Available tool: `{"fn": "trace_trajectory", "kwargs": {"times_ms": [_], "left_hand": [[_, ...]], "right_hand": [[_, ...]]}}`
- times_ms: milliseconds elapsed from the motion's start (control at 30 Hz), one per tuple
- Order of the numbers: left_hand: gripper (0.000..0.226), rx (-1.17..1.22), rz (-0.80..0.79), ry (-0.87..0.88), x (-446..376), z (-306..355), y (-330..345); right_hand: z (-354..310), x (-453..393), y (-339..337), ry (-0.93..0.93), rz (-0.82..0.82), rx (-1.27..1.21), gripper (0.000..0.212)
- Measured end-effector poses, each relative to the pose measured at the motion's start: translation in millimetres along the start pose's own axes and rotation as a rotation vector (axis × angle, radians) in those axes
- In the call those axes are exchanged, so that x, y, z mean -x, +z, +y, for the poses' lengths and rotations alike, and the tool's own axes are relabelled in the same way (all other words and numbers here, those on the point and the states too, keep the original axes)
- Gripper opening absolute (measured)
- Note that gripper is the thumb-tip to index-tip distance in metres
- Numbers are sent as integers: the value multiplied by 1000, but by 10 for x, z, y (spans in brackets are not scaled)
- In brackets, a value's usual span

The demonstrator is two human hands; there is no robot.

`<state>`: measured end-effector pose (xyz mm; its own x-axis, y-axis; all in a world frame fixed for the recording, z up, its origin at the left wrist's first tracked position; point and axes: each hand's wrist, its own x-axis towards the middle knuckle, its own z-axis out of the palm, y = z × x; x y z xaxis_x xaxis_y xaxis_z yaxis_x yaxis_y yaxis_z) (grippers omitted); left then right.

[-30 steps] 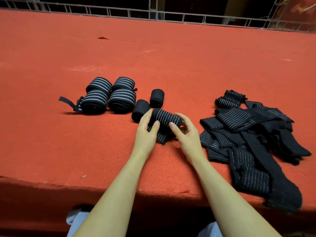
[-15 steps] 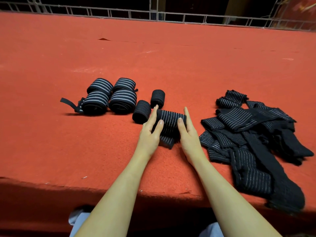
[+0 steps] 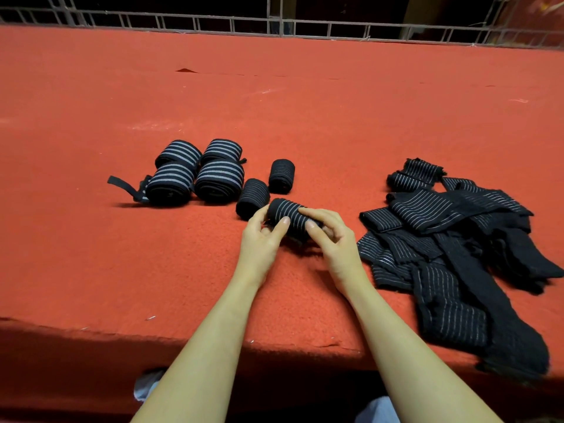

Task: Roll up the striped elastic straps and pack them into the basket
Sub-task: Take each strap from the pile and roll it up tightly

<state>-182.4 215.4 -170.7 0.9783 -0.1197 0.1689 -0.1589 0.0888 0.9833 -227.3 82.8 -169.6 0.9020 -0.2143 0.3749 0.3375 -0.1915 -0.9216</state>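
A black strap roll with thin white stripes (image 3: 290,213) lies crosswise on the red felt table (image 3: 305,117), held at both ends. My left hand (image 3: 262,236) curls round its left end, and my right hand (image 3: 331,239) curls over its right end with the fingers on top. Two small finished rolls (image 3: 253,198) (image 3: 281,175) stand just behind it. Several larger, broad-striped rolls (image 3: 198,172) sit further left, one with a loose black tail. A heap of unrolled striped straps (image 3: 451,239) lies to the right. No basket is in view.
The table's front edge (image 3: 213,340) runs just below my forearms. A metal wire fence (image 3: 274,25) borders the far side of the table. A small tear (image 3: 184,70) shows in the felt at the back.
Half a second ago my fingers lay straight, pressing the roll forward. Now both hands have curled round it, and the strap's loose tail is wound in.
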Motion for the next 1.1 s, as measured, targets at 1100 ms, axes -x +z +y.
{"fn": "trace_trajectory", "kwargs": {"times_ms": [1100], "left_hand": [[35,-1253,39,531,-495,82,-255]], "right_hand": [[163,-401,439,47,99,467,42]]}}
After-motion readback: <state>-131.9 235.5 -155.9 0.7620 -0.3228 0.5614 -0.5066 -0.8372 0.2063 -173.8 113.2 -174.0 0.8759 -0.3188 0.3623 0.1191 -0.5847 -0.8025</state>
